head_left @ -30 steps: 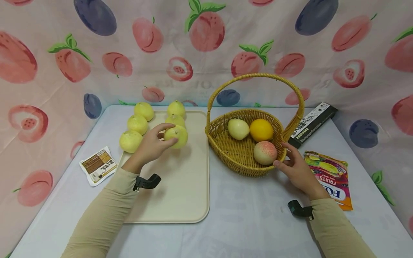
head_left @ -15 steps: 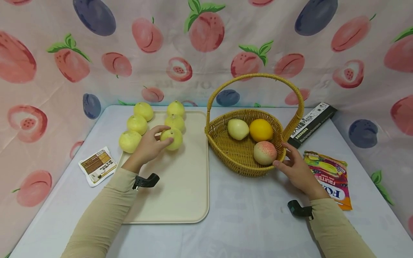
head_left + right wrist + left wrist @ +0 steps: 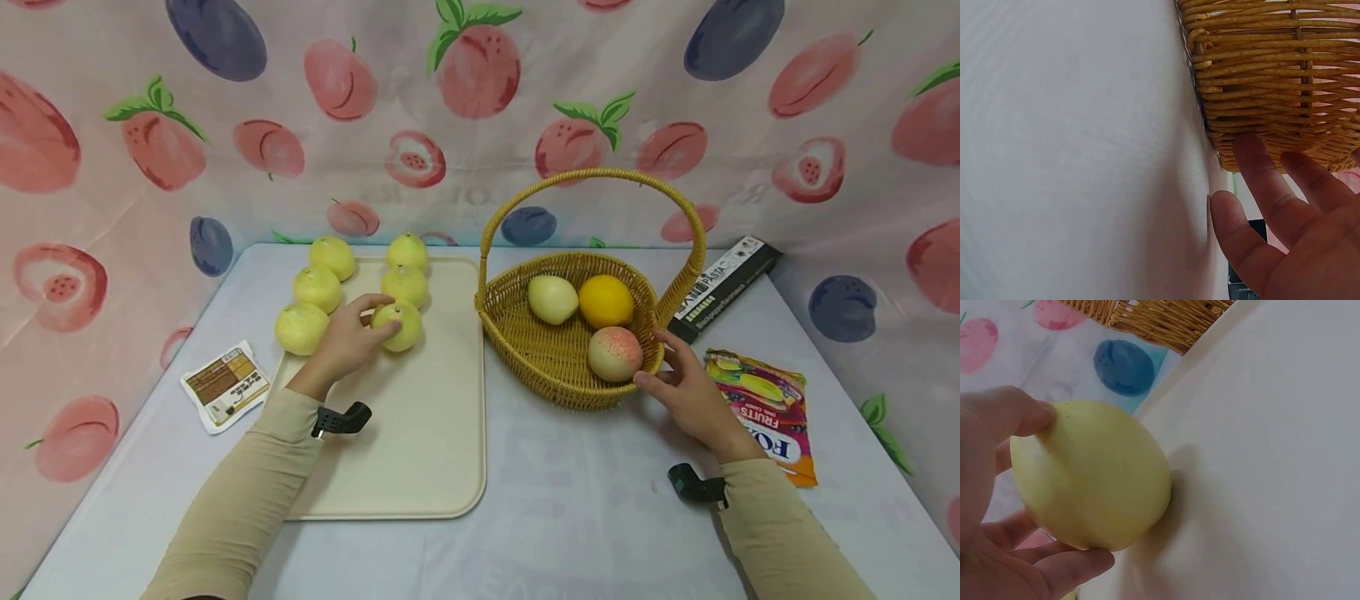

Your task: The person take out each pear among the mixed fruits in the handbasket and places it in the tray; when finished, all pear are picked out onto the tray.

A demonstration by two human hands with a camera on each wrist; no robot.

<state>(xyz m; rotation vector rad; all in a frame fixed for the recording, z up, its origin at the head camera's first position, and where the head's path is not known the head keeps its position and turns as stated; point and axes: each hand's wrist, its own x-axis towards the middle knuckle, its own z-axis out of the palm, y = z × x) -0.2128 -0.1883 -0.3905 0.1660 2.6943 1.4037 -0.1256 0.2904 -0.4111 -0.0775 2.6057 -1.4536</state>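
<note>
In the head view, my left hand (image 3: 348, 342) grips a pale yellow round fruit (image 3: 403, 326), low over the cream tray (image 3: 405, 450). The left wrist view shows fingers and thumb spread round the same fruit (image 3: 1094, 478), its shadow on the tray beside it. Several similar yellow fruits stand behind it and in a row to its left. My right hand (image 3: 693, 396) touches the right side of the wicker basket (image 3: 536, 367). Its fingers are fairly straight against the outer weave. Inside the basket lie a pale green fruit (image 3: 553, 300), an orange (image 3: 606, 302) and a peach (image 3: 615, 354).
A black-and-white pasta box (image 3: 723, 287) lies behind my right hand. A colourful candy bag (image 3: 765, 408) is to the right, partly behind that wrist. A small brown-and-white packet (image 3: 227, 386) lies left of the tray. The basket's tall handle (image 3: 600, 175) arches above it.
My left hand has moved the yellow fruit slightly left and down, into line with the two fruits behind it. My right hand has stayed at the basket's side.
</note>
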